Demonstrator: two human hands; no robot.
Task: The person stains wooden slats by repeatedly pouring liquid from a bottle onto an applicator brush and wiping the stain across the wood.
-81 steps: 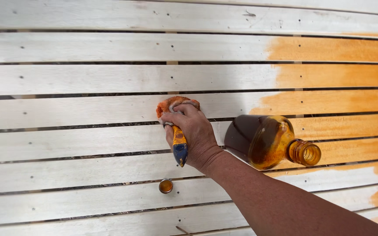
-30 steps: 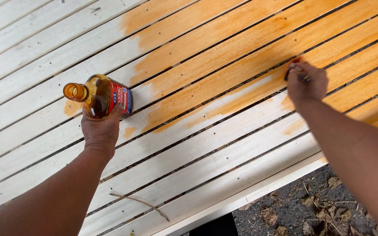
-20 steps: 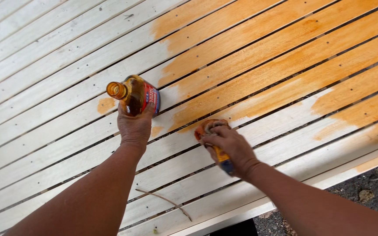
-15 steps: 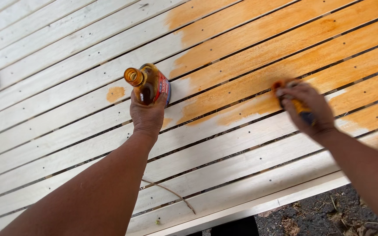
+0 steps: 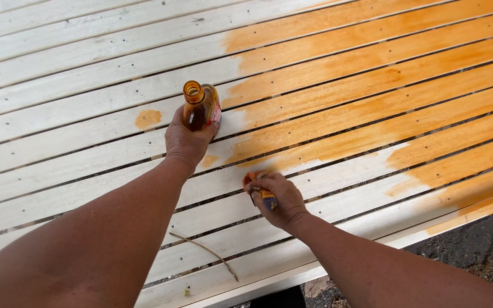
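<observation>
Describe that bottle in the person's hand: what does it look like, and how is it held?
The bottle is small, of clear amber-tinted material, glass or plastic, with dark brown liquid inside and a red and blue label on its side. Its round mouth is open, with no cap on it, and points up toward the camera. The left hand grips it from below, fingers wrapped around the body, holding it over the pale wooden slats near the edge of the orange-stained area.

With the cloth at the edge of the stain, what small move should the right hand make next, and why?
Probably wipe the cloth to the left along its slat: the right hand presses it where orange stain ends and pale bare wood begins. The left hand holds the open bottle.
</observation>
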